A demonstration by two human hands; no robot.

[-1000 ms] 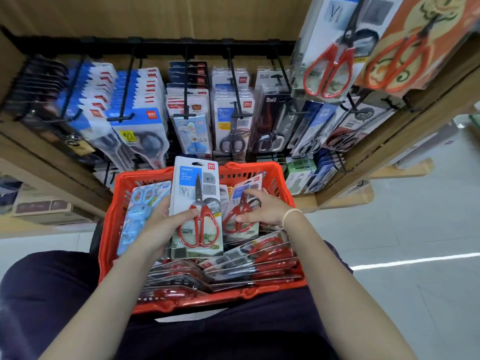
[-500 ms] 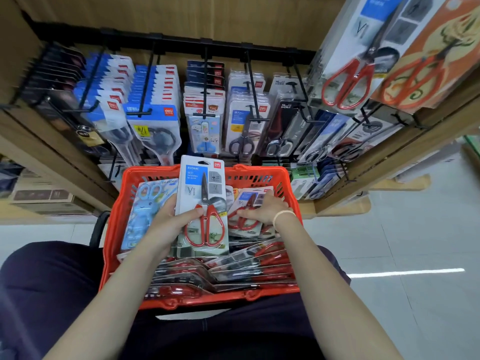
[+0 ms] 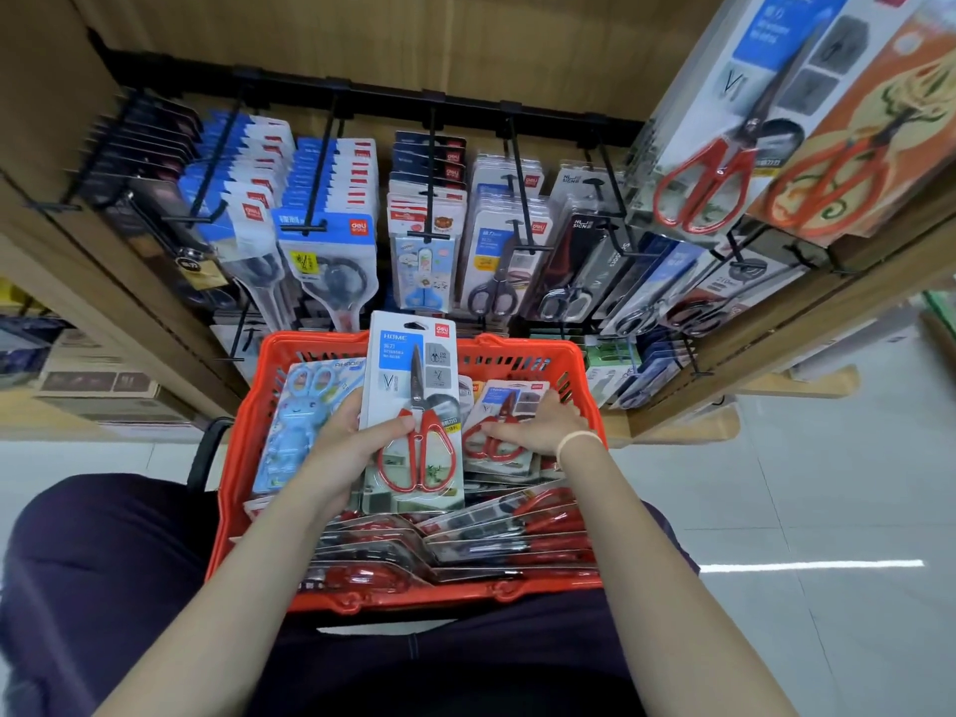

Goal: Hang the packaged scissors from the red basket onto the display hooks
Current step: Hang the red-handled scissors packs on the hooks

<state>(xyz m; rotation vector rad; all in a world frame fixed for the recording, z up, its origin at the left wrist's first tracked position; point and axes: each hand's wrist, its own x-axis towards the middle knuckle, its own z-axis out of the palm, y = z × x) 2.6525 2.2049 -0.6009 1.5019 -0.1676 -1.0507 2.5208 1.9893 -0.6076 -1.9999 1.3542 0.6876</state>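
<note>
head view, left hand (image 3: 344,447) gripping scissors pack (image 3: 411,406)

Red basket (image 3: 269,406): moulded plastic, slightly glossy, slotted walls. Scissors pack (image 3: 408,406): printed card under clear glossy plastic blister; metal blades, shiny red plastic handles. Display hooks (image 3: 520,199): black metal, matt. Shelf frame (image 3: 155,333): wood-look board, smooth. Floor (image 3: 827,483): polished, reflective tile.

We read "HOME" w/ a red "deli" tag on the scissors pack (image 3: 408,406) held up front, "deli" on a hung blue-top pack (image 3: 331,261), "NUSIGN" on a dark hung pack (image 3: 579,261); other print too small.
</note>
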